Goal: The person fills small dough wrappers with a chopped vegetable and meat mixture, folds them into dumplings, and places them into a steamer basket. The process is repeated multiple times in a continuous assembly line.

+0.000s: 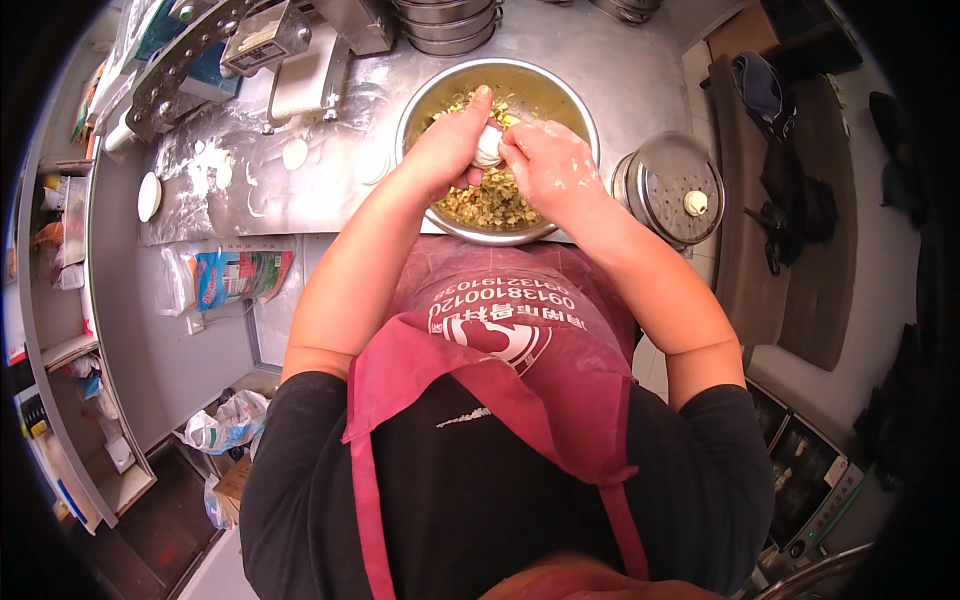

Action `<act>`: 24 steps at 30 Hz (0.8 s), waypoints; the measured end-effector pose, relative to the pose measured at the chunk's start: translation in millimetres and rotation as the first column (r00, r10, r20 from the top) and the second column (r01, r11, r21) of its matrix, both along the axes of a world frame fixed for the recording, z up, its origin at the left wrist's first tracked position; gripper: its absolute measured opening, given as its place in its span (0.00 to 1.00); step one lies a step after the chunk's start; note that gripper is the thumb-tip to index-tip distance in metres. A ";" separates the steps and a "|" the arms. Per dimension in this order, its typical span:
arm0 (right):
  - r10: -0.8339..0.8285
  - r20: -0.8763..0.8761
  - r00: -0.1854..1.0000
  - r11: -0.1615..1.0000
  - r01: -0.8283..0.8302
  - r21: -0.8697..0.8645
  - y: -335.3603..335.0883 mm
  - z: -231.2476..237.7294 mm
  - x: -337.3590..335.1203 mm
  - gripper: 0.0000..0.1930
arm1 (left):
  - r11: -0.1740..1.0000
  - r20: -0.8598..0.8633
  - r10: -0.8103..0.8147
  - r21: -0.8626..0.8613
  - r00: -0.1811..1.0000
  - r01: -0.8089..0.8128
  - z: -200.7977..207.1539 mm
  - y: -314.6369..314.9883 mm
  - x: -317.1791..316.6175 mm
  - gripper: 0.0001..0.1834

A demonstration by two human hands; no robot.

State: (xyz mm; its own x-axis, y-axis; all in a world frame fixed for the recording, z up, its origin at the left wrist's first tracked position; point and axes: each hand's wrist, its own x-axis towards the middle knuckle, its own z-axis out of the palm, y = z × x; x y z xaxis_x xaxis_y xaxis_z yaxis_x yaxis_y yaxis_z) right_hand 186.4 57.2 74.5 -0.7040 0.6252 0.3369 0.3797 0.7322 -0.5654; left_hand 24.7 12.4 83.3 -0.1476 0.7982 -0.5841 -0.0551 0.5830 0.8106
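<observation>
A white dough bun with a pleated surface rests in my left hand, whose fingers curl round it with the thumb up. From the other side my right hand, dusted with flour, pinches the edge of the dough. Both hands are above a large metal bowl of chopped, yellow-green filling. To the right of the bowl, a small pale bun sits on a round perforated steamer tray. Flat dough rounds lie left of the bowl, one beside its rim and another farther off.
The metal counter has flour on its left part. A metal machine stands at the far left, and stacked steamer trays stand behind the bowl. A white round thing is at the counter's left end. A brown bench is at right.
</observation>
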 end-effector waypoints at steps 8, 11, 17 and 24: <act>0.028 -0.031 0.999 0.996 -0.025 0.081 -1.7 -2.5 -1.0 0.06 | 1.000 0.034 0.005 -0.020 0.999 -0.004 9.8 0.2 0.2 0.36; 0.023 -0.048 0.999 0.994 -0.017 0.112 0.1 -2.0 -1.6 0.06 | 1.000 0.019 -0.006 0.027 1.000 0.005 3.1 -0.4 0.1 0.36; 0.034 -0.097 0.995 0.990 -0.020 0.142 -3.0 -0.2 -2.4 0.06 | 0.998 -0.064 -0.059 0.031 0.996 0.061 -4.8 3.4 0.7 0.36; 0.003 -0.045 0.999 0.978 0.006 0.206 -6.1 -0.9 0.7 0.05 | 0.996 0.228 0.075 0.039 0.971 -0.086 -8.0 0.1 2.7 0.35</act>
State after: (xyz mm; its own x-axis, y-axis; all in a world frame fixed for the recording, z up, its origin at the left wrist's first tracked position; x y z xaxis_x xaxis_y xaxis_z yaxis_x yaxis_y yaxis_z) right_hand 187.1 51.2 73.6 -0.6845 0.5398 0.4899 0.3583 0.8344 -0.4188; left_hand 27.5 12.4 75.3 -0.0816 0.8169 -0.5710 -0.2853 0.5298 0.7987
